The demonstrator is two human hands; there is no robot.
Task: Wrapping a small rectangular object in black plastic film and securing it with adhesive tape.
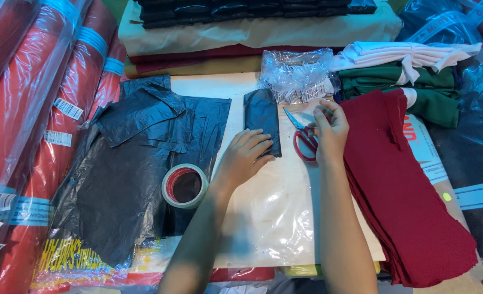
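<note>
left hand [245, 155] lies flat, fingers spread, on the dark folded cloth [262, 117]; at three o'clock, right hand [330, 129] seemingly grips red scissors [303, 139].

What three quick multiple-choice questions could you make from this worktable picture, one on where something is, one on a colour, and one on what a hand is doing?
1. Where does the roll of tape lie?
A. On the black plastic bags
B. On the dark red cloth stack
C. On the white folded cloth

2. What colour are the handles of the scissors?
A. Green
B. Red
C. Black

3. What is the left hand doing?
A. Holding the tape roll up
B. Resting flat, fingers on the small dark folded cloth
C. Gripping a green cloth

Answers:
1 A: the roll sits on the black plastic bags, left of both arms.
2 B: the loops beside the right hand are red.
3 B: its palm is down and its fingertips lie on the small dark folded cloth.
</note>
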